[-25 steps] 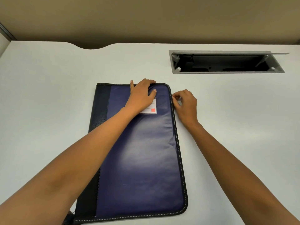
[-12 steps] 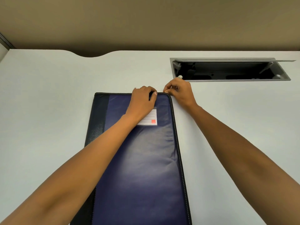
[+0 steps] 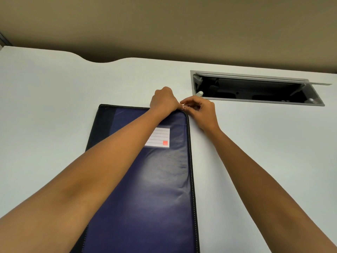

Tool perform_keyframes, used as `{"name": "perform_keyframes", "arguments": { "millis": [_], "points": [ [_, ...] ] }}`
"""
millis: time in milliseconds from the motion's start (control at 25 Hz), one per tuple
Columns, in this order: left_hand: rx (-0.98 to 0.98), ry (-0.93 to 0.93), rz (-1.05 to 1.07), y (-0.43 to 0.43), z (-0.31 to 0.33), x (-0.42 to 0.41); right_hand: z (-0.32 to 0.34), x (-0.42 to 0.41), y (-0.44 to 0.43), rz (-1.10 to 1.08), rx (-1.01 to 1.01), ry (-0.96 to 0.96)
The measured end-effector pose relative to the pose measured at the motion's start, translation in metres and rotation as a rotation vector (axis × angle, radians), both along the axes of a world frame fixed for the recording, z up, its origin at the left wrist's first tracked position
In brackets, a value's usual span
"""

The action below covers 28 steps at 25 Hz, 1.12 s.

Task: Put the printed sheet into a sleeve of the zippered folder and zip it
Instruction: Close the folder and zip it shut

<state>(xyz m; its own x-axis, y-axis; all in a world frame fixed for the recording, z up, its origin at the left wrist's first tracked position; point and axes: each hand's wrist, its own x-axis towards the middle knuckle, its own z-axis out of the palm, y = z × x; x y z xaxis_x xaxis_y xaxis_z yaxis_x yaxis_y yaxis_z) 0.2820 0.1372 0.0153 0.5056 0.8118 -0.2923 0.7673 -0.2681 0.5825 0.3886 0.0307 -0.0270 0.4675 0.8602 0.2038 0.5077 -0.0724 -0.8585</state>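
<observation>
At the far right corner of the dark blue padded leatherette zippered folder, both grips meet and touch. The person's left grip is curled over the folder's far edge, holding it down on the pale grey worktop. The right grip is clenched in a pinch at the rounded corner. What it pinches is too small to make out, but is judged to be the zip pull. The folder lies closed and flat with its white lined label face up. The printed sheet is not in sight; it is presumably inside, though nothing confirms that.

The corner is the likeliest place for trouble. A slider dragged round a tight curve can bind, or bite into lining or a sheet edge that strays towards the teeth. Pulling upward rather than along the track would lift or skid the folder on the smooth worktop, more so if the left hold slackens. The left grip also sits across the far edge where the slider seems bound to travel, so it may block the run unless it shifts. A sudden release could send the right knuckles towards the open grey-framed cable hatch nearby.
</observation>
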Motion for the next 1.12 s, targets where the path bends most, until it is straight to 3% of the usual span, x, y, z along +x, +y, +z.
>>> {"name": "perform_keyframes", "arguments": {
  "millis": [280, 560, 800, 1120],
  "points": [
    [0.074, -0.006, 0.101, -0.018, 0.01, 0.0, -0.001, -0.027, -0.019, -0.164, 0.014, 0.011],
    [0.196, 0.005, 0.204, -0.028, 0.017, -0.001, 0.007, -0.026, -0.021, -0.117, -0.08, 0.015],
    [0.092, 0.021, 0.279, -0.012, 0.019, -0.012, 0.005, -0.027, -0.017, -0.131, -0.133, -0.019],
    [-0.025, 0.227, 0.041, 0.0, 0.028, -0.011, 0.007, -0.029, -0.016, -0.144, -0.145, -0.053]
  ]
}}
